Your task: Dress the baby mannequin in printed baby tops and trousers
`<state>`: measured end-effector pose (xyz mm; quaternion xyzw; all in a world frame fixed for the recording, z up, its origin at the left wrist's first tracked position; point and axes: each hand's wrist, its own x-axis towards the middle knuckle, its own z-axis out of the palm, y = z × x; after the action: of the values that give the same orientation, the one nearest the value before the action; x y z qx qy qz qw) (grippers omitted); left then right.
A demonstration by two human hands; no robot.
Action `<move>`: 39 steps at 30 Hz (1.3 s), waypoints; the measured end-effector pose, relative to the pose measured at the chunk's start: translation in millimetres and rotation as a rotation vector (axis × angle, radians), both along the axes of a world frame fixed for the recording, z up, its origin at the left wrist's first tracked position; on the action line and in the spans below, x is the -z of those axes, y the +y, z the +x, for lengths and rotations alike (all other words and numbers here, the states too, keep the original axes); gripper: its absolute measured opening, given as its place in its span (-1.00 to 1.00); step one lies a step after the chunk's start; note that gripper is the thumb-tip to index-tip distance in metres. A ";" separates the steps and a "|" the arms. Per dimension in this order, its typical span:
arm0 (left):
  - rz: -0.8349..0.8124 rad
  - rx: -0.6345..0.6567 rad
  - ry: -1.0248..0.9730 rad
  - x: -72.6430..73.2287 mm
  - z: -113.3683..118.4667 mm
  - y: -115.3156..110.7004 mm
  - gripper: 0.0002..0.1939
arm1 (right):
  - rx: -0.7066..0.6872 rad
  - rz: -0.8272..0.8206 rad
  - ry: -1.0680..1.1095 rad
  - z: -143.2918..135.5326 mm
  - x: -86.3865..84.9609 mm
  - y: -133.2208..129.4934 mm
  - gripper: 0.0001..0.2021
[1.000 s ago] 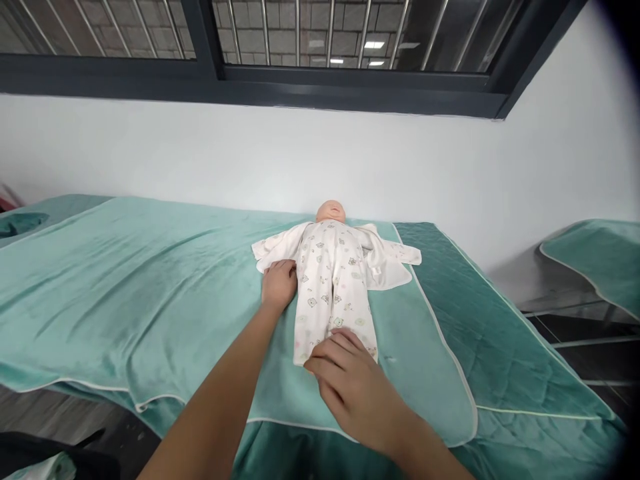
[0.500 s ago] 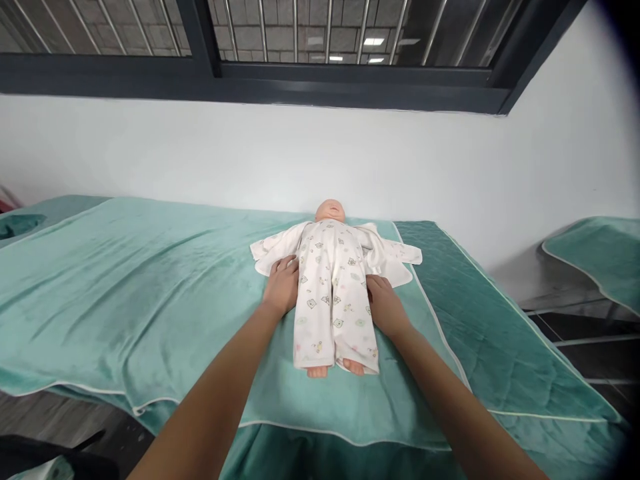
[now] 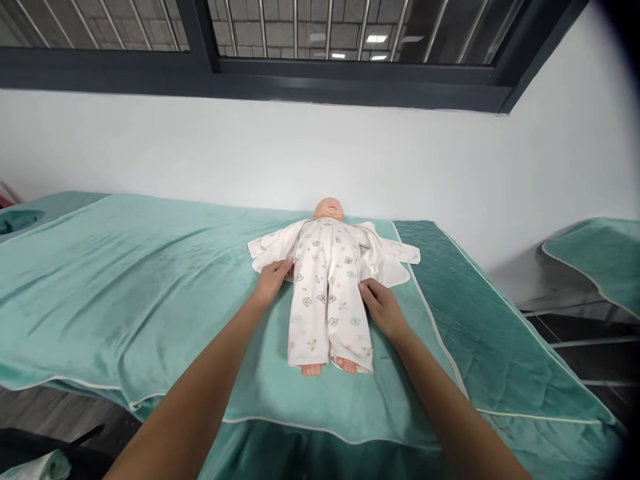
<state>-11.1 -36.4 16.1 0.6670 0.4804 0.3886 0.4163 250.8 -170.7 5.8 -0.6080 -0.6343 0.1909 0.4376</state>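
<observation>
A baby doll (image 3: 329,208) lies on its back, its head toward the wall and its feet toward me. Printed white baby trousers (image 3: 327,287) cover its legs and reach up over its chest. Under the doll, a white baby jacket (image 3: 383,257) is spread with its sleeves out to both sides. My left hand (image 3: 273,280) is closed at the left side of the trousers, its thumb and fingers pinched at the cloth edge. On the opposite side my right hand (image 3: 381,303) pinches the trousers' outer edge. Some fingertips of both hands are hidden.
A light green blanket (image 3: 150,280) with white piping lies under the doll, over a darker green quilted cover (image 3: 465,333). Behind stand a white wall (image 3: 250,153) and a barred window (image 3: 325,73). Another green-covered surface (image 3: 600,253) is at the right.
My left hand has shifted slightly left and its fingers have drawn in at the trouser edge. My right hand has moved a little lower along the other side. The doll stays lying flat.
</observation>
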 end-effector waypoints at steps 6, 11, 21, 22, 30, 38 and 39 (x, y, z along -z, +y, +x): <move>-0.146 0.171 -0.083 -11.9 -6.1 -4.9 -0.57 | -0.048 -0.018 0.089 0.8 0.9 2.0 -0.63; -0.168 0.202 -0.140 -18.9 -9.4 -8.0 -0.69 | -0.005 -0.019 0.132 0.8 2.3 1.9 -0.63; -0.065 -0.059 -0.262 -3.4 -9.3 -1.4 -0.82 | 0.172 0.004 0.160 6.9 5.8 0.5 -0.65; -0.049 -0.088 -0.261 -2.3 -9.0 -0.8 -0.83 | 0.192 0.002 0.160 7.3 5.7 0.1 -0.66; 0.010 -0.094 -0.140 -2.2 -6.0 -4.3 -0.75 | 0.182 -0.022 0.174 7.6 3.3 -2.5 -0.65; 0.271 -0.077 0.404 2.5 5.1 -2.5 -0.66 | 0.228 0.056 0.235 4.0 1.3 -2.1 -0.65; 0.295 -0.075 0.427 3.5 7.5 -1.5 -0.69 | 0.239 0.095 0.255 0.5 -1.1 -5.4 -0.68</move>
<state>-3.6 -38.0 12.5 0.7693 0.5197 0.3199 0.1890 251.3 -176.1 6.8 -0.6286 -0.5051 0.1831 0.5623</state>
